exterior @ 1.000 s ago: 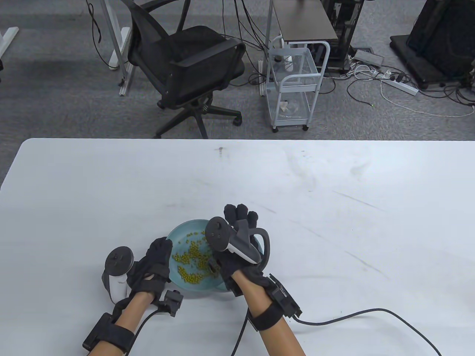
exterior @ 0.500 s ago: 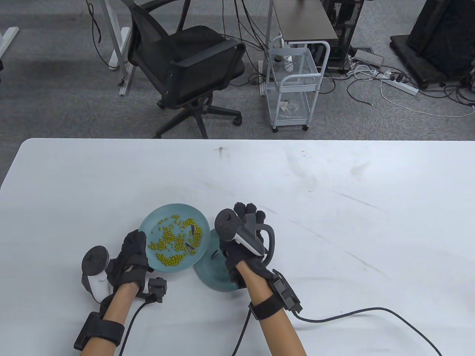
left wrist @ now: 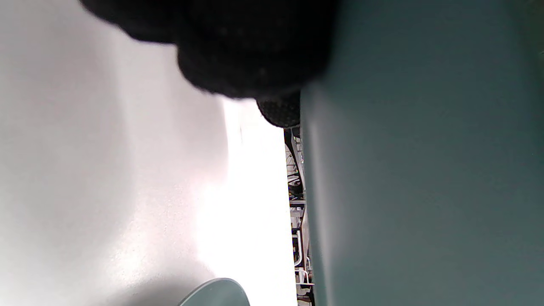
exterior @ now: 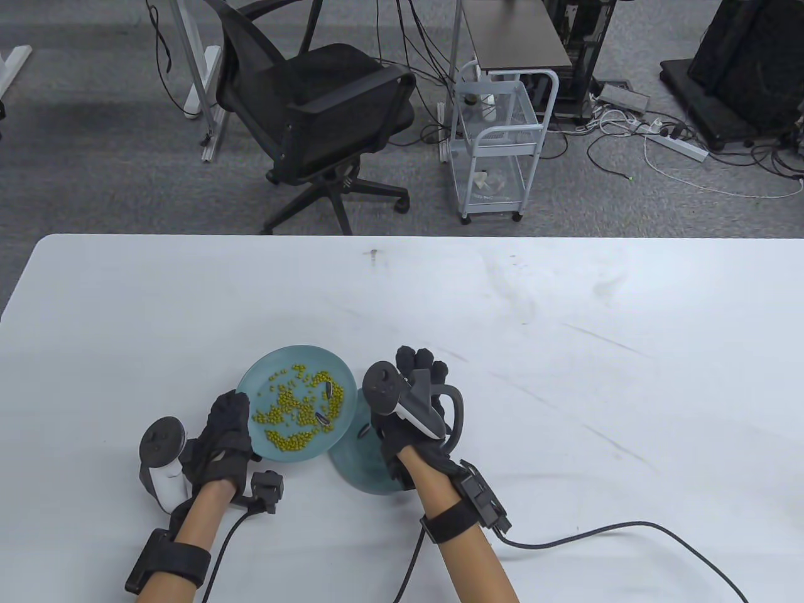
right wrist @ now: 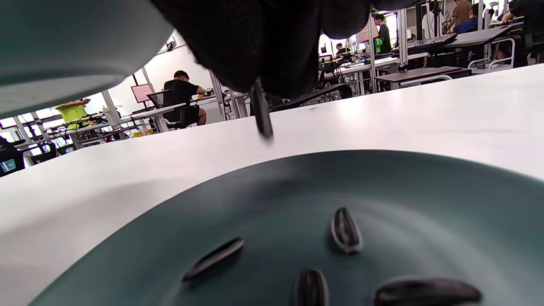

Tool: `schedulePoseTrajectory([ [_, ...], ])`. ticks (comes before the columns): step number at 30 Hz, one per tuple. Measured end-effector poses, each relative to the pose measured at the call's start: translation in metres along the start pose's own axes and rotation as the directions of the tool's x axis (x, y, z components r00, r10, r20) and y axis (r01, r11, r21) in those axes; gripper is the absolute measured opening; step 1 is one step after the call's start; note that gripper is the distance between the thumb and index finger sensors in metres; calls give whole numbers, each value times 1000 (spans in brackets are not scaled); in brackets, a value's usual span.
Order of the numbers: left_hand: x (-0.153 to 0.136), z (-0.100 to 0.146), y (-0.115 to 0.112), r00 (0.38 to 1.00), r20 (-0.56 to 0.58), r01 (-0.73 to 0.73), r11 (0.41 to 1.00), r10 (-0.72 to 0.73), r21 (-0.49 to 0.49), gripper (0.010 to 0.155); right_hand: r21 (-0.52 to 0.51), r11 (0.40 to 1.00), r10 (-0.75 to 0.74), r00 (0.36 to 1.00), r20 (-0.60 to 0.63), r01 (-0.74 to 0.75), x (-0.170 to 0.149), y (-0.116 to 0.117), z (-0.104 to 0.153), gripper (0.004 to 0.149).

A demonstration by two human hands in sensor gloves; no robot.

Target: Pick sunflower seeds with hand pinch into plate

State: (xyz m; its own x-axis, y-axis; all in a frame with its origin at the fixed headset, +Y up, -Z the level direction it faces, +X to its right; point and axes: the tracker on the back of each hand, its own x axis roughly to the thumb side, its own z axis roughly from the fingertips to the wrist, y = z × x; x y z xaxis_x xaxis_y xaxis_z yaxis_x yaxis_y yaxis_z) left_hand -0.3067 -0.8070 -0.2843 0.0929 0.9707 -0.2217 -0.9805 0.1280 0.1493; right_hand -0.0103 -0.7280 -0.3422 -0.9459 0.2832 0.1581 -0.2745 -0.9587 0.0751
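My left hand (exterior: pixel 226 433) grips the near-left rim of a teal plate (exterior: pixel 276 359) and holds it raised and tilted. The plate carries many green beans (exterior: pixel 289 418) and two dark sunflower seeds (exterior: pixel 328 389). Its underside fills the left wrist view (left wrist: pixel 425 170). A second teal plate (exterior: pixel 355 471) lies on the table to its right, partly under my right hand (exterior: pixel 408 433). In the right wrist view my right fingertips (right wrist: pixel 272 63) pinch one sunflower seed (right wrist: pixel 261 114) just above this plate (right wrist: pixel 425 199), which holds several seeds (right wrist: pixel 345 229).
The white table (exterior: pixel 565 352) stretches far and right of the plates. A black cable (exterior: pixel 597 534) runs from my right wrist over the near right of the table. An office chair (exterior: pixel 314 107) and a white cart (exterior: pixel 496 144) stand beyond the far edge.
One second ago the bean plate lay over the second plate under my right hand. My left hand has carried it to the left and up, uncovering the second plate. In the last half second little moved.
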Motion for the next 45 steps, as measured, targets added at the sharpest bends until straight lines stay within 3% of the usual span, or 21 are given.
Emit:
schedulePoseTrajectory([
  [22, 0, 1, -4, 1000, 6, 1, 1000, -1, -21, 44, 0, 1000, -22, 1000, -10, 22, -2, -8, 3, 36],
  [36, 0, 2, -10, 1000, 19, 11, 999, -10, -38, 44, -61, 997, -53, 996, 67, 57, 19, -33, 16, 36],
  [40, 0, 5, -17, 999, 30, 36, 998, -34, -59, 44, 13, 992, -127, 985, 116, 127, 25, -31, 17, 37],
  [45, 1, 8, -28, 997, 44, 65, 992, -60, -107, 44, 58, 996, -69, 991, 113, 63, 30, -23, 16, 38],
])
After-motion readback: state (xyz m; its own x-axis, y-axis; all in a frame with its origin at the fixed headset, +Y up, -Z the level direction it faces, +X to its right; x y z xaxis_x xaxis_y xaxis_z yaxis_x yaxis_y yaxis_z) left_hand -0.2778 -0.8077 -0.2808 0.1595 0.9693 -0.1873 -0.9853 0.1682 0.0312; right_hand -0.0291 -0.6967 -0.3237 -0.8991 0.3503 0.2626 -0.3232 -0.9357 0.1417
